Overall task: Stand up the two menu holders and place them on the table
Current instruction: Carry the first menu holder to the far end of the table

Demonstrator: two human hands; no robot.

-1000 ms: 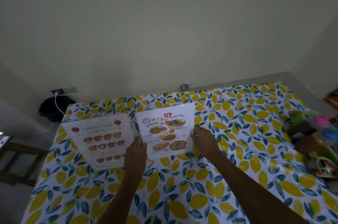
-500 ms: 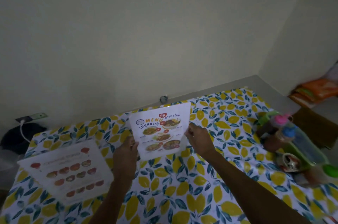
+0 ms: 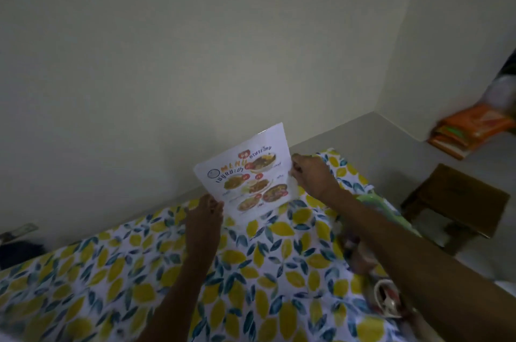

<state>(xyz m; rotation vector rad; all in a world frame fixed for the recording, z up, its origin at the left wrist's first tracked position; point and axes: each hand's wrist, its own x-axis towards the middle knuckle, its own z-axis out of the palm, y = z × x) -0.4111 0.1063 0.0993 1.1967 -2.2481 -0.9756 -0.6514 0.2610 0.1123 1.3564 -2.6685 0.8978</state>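
A clear menu holder (image 3: 247, 174) with a white Thai food menu sheet stands tilted, raised near the far edge of the table (image 3: 139, 272), which wears a yellow-lemon patterned cloth. My left hand (image 3: 205, 213) grips its lower left corner. My right hand (image 3: 312, 174) grips its right edge. The second menu holder, with the Chinese food sheet, is out of view to the left.
A wall runs close behind the table. At the table's right edge sits a green tray with bottles (image 3: 374, 244), partly behind my right arm. A brown wooden stool (image 3: 458, 202) stands on the floor to the right, orange packets (image 3: 472, 129) beyond it.
Both hands have lifted the Thai menu holder off the cloth and carried it toward the far right of the table. The view has swung right, and the Chinese menu holder has left the frame.
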